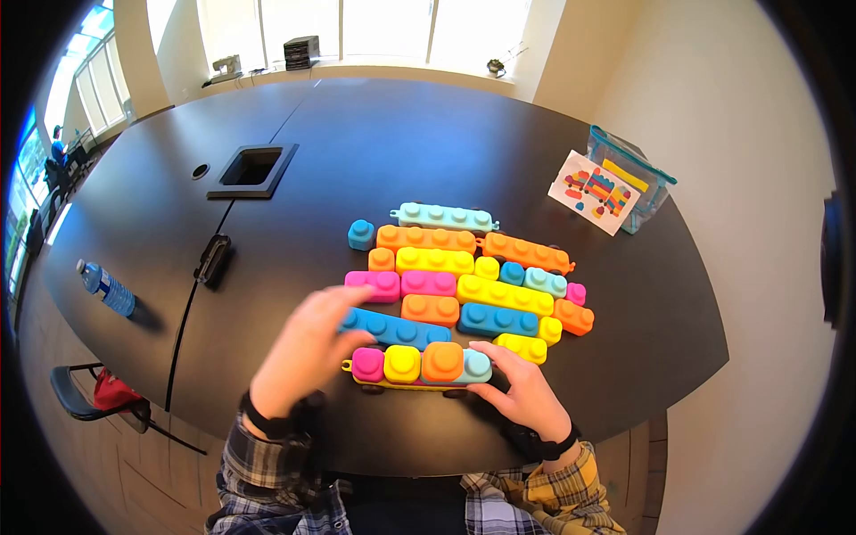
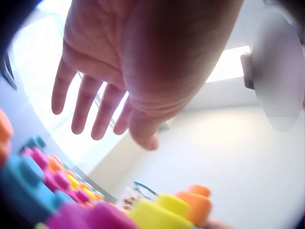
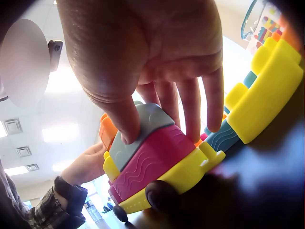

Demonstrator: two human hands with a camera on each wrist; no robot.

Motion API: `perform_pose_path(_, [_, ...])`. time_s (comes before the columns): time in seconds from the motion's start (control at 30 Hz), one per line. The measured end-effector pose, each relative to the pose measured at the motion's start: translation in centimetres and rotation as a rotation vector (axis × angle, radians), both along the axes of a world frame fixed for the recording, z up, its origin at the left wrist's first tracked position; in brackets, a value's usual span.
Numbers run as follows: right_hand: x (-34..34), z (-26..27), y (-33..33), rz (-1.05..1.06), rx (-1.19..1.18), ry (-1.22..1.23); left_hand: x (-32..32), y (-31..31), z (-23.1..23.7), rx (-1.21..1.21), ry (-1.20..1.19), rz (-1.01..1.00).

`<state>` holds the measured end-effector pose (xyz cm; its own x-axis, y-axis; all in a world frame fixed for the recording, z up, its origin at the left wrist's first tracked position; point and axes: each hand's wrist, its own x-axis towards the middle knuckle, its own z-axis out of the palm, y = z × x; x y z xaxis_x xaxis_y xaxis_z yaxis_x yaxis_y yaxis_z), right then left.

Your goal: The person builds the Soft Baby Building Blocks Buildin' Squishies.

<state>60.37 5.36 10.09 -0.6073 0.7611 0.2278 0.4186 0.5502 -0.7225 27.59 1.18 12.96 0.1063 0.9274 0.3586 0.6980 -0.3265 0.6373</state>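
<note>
A toy wagon of soft building blocks stands near the table's front edge. Its yellow wheeled base point(image 3: 183, 176) carries a long magenta block point(image 3: 155, 164). On top sit a small magenta block point(image 1: 367, 364), a yellow block point(image 1: 402, 364), an orange block point(image 1: 443, 362) and a light blue block point(image 3: 150, 125). My right hand point(image 1: 528, 397) pinches the light blue block at the wagon's right end, thumb on the near side, fingers on the far side. My left hand point(image 1: 308, 346), slightly blurred, is raised with fingers extended beside the long blue block point(image 1: 397, 328), holding nothing.
Behind the wagon lie rows of loose blocks, with an orange wheeled pair point(image 1: 428, 238) and a light blue base point(image 1: 446, 217) farthest back. A picture card point(image 1: 596, 192) leans on a clear zip bag point(image 1: 655, 192). A water bottle point(image 1: 107, 287) stands at left.
</note>
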Motion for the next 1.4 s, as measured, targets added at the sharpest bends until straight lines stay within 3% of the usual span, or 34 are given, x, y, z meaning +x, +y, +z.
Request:
perform_pose_path(0.1, [0.0,-0.2,0.0,0.001,0.015,0.020,-4.1,0.5,-2.2,0.015,0.208,0.137])
perform_pose_path(0.23, [0.0,-0.3,0.0,0.000,0.010,0.013,-6.0,1.2,-4.1,-0.183,0.217,0.103])
perform_pose_path(0.43, [0.1,0.7,-0.2,-0.020,-0.028,-0.019,-6.7,2.0,-3.3,-0.205,0.353,0.079])
perform_pose_path(0.6, [0.0,2.5,0.4,-0.076,0.049,0.053,-3.1,1.1,0.9,0.035,0.095,0.082])
perform_pose_path(0.67, [-0.9,4.0,0.9,-0.052,0.165,0.097,-0.6,1.0,2.3,0.095,-0.175,-0.027])
perform_pose_path(0.9, [-5.1,6.8,1.8,0.095,0.282,0.148,4.2,1.4,4.5,0.279,0.017,-0.263])
perform_pose_path(1.0, [-5.2,7.4,1.7,0.093,0.193,0.153,5.3,0.8,4.7,0.197,-0.021,-0.240])
perform_pose_path(1.17, [-4.2,6.7,1.7,0.073,0.233,0.185,5.5,0.4,3.8,0.163,-0.083,-0.247])
perform_pose_path(1.4, [-0.2,3.7,1.3,-0.019,0.078,0.231,3.6,-1.6,1.1,0.001,0.094,-0.177])
